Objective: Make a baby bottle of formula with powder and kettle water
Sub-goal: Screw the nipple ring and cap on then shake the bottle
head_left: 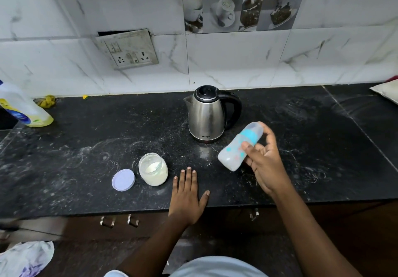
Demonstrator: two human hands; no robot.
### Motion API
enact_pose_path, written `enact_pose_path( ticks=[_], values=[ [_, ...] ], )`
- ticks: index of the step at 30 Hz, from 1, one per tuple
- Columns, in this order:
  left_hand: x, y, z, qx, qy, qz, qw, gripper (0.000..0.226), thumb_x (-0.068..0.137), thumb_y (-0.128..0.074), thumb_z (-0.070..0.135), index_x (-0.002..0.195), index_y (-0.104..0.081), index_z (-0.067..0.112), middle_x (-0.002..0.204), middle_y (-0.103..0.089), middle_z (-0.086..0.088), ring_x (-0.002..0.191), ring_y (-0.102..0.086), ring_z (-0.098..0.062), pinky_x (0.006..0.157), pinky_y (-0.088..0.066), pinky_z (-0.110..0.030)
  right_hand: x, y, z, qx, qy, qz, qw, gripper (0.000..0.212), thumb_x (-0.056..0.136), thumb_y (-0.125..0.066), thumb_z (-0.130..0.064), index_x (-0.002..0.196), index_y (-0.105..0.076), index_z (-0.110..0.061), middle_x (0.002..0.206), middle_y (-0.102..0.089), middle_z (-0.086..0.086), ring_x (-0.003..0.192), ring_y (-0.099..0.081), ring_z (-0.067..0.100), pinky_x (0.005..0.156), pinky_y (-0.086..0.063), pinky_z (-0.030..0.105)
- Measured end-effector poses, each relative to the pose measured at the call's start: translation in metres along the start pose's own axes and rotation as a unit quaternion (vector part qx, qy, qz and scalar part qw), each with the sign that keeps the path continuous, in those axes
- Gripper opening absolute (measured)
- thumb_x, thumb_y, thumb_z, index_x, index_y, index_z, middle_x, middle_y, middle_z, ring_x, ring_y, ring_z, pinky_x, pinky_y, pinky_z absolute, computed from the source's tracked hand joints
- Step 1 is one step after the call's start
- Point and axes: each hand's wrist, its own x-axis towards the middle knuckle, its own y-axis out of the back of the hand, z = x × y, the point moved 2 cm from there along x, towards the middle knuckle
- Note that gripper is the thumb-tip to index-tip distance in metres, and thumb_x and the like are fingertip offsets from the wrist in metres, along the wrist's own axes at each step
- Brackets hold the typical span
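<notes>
At the far left of the dark speckled surface (81,143) we see a plastic bottle (25,108) of yellow liquid leaning in from the edge, with a crumpled yellow cloth (46,101) behind it by the wall. Nearer the front a pale lilac lid (123,179) lies flat, just beside the open jar (153,169) of white powder, which stands upright. Right of the jar our left hand (187,197) rests palm down on the surface, its fingers (189,175) straight and close together, holding nothing. Behind it the steel kettle (210,114) stands with its lid closed, spout to the left and black handle to the right. Further right our right hand (265,164) holds the baby bottle (233,153) in the air above the surface, fingers and thumb curled round its body below the blue collar. The bottle is tilted, base down to the left and capped top up near the kettle's handle.
</notes>
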Motion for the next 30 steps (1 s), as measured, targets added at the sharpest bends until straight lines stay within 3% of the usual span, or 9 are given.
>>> enact_pose_path(
  ticks=[3, 6, 10, 13, 17, 20, 24, 27, 30],
  values=[
    [0.000, 0.000, 0.000, -0.003, 0.001, 0.000, 1.000, 0.089, 0.104, -0.019, 0.068, 0.167, -0.014, 0.006, 0.176, -0.009, -0.017, 0.164, -0.007, -0.035, 0.127, 0.003, -0.051, -0.003, -0.009, -0.001, -0.048, -0.003, -0.071, 0.996, 0.080, 0.080, -0.076, -0.004, 0.149, -0.046, -0.029, 0.116, -0.076, 0.018, 0.104, -0.073, 0.026, 0.094, -0.061, 0.044],
    [0.000, 0.000, 0.000, -0.001, 0.000, 0.006, 1.000, 0.088, 0.105, -0.020, 0.068, 0.166, -0.020, 0.005, 0.175, -0.015, -0.018, 0.163, -0.013, -0.037, 0.127, 0.000, -0.051, 0.000, -0.010, 0.002, 0.039, 0.006, 0.009, 0.999, 0.074, 0.084, -0.072, -0.003, 0.149, -0.045, -0.028, 0.116, -0.076, 0.011, 0.110, -0.071, 0.023, 0.096, -0.060, 0.046],
    [0.000, 0.000, 0.000, 0.003, 0.000, 0.008, 1.000, 0.087, 0.105, -0.023, 0.067, 0.165, -0.024, 0.004, 0.174, -0.019, -0.018, 0.162, -0.018, -0.037, 0.126, -0.002, -0.051, 0.000, -0.016, -0.001, -0.017, -0.009, -0.063, 0.998, 0.078, 0.082, -0.075, -0.002, 0.148, -0.046, -0.032, 0.122, -0.074, 0.019, 0.110, -0.072, 0.029, 0.093, -0.061, 0.044],
    [0.001, -0.002, -0.001, 0.009, 0.000, 0.008, 1.000, 0.087, 0.105, -0.025, 0.067, 0.164, -0.027, 0.003, 0.173, -0.023, -0.019, 0.161, -0.021, -0.037, 0.126, -0.005, -0.052, 0.004, -0.007, -0.002, 0.040, 0.004, 0.011, 0.999, 0.071, 0.088, -0.070, -0.002, 0.150, -0.044, -0.027, 0.115, -0.076, 0.010, 0.111, -0.072, 0.024, 0.094, -0.061, 0.045],
    [0.001, -0.004, -0.001, 0.011, -0.003, 0.014, 1.000, 0.087, 0.105, -0.026, 0.067, 0.164, -0.028, 0.003, 0.173, -0.023, -0.019, 0.161, -0.021, -0.038, 0.126, -0.007, -0.053, -0.001, -0.008, -0.004, -0.020, -0.012, -0.056, 0.998, 0.076, 0.080, -0.077, -0.006, 0.146, -0.048, -0.033, 0.119, -0.074, 0.021, 0.108, -0.073, 0.029, 0.089, -0.061, 0.043],
    [0.001, -0.003, -0.001, 0.005, 0.002, 0.010, 1.000, 0.088, 0.105, -0.022, 0.068, 0.166, -0.022, 0.004, 0.175, -0.015, -0.018, 0.163, -0.013, -0.036, 0.126, -0.003, -0.052, 0.001, -0.002, -0.001, 0.044, 0.008, 0.021, 0.999, 0.071, 0.088, -0.070, -0.002, 0.150, -0.044, -0.027, 0.121, -0.073, 0.016, 0.112, -0.071, 0.026, 0.094, -0.060, 0.047],
    [0.001, -0.002, -0.001, 0.010, 0.000, 0.011, 1.000, 0.087, 0.105, -0.025, 0.067, 0.164, -0.027, 0.003, 0.173, -0.022, -0.019, 0.161, -0.020, -0.037, 0.126, -0.006, -0.053, -0.003, -0.007, 0.001, -0.017, -0.015, -0.048, 0.999, 0.077, 0.082, -0.074, -0.004, 0.149, -0.045, -0.028, 0.116, -0.075, 0.020, 0.106, -0.072, 0.030, 0.093, -0.060, 0.049],
    [0.001, -0.002, -0.001, 0.010, -0.002, 0.016, 1.000, 0.087, 0.105, -0.027, 0.066, 0.163, -0.030, 0.002, 0.172, -0.026, -0.019, 0.160, -0.024, -0.038, 0.125, -0.009, -0.053, -0.001, 0.000, 0.003, 0.034, -0.005, 0.032, 0.999, 0.069, 0.090, -0.069, 0.000, 0.151, -0.044, -0.023, 0.116, -0.075, 0.012, 0.112, -0.071, 0.028, 0.099, -0.057, 0.055],
    [0.001, -0.003, -0.001, 0.009, 0.000, 0.015, 1.000, 0.087, 0.105, -0.027, 0.066, 0.164, -0.029, 0.003, 0.173, -0.025, -0.019, 0.161, -0.023, -0.038, 0.125, -0.008, -0.053, -0.002, -0.002, 0.003, -0.012, -0.026, -0.026, 0.999, 0.073, 0.087, -0.070, -0.001, 0.150, -0.044, -0.027, 0.113, -0.077, 0.016, 0.107, -0.072, 0.028, 0.097, -0.058, 0.051]
  ],
)
